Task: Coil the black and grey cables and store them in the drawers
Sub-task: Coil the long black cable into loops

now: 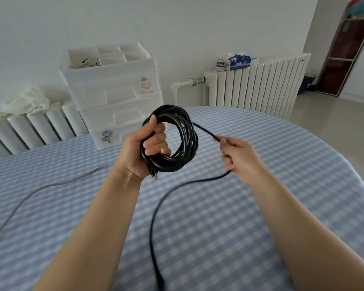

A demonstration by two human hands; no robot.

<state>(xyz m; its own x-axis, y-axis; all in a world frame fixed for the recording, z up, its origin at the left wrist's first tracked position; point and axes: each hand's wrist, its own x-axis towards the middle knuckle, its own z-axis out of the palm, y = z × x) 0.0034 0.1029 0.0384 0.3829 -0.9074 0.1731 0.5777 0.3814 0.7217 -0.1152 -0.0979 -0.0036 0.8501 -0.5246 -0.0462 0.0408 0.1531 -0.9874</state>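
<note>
Left hand (149, 143): at the picture's centre, fingers and thumb curled round the coiled part of the glossy black round cable (177, 135), raised above the table.
Connector: 1 clear plug end (155, 177) hangs from the coil at 6 o'clock, by the wrist.
Right hand (237, 158): at 3 o'clock of the coil, fingers closed round the loose black strand, which trails toward 6 o'clock.
Grey cable (25, 198): thin pale grey cord lying at 9 o'clock on the blue-and-white checked tablecloth (261, 206).
Drawers (118, 101): white plastic stacked drawer unit at 12 o'clock, drawers shut.
</note>
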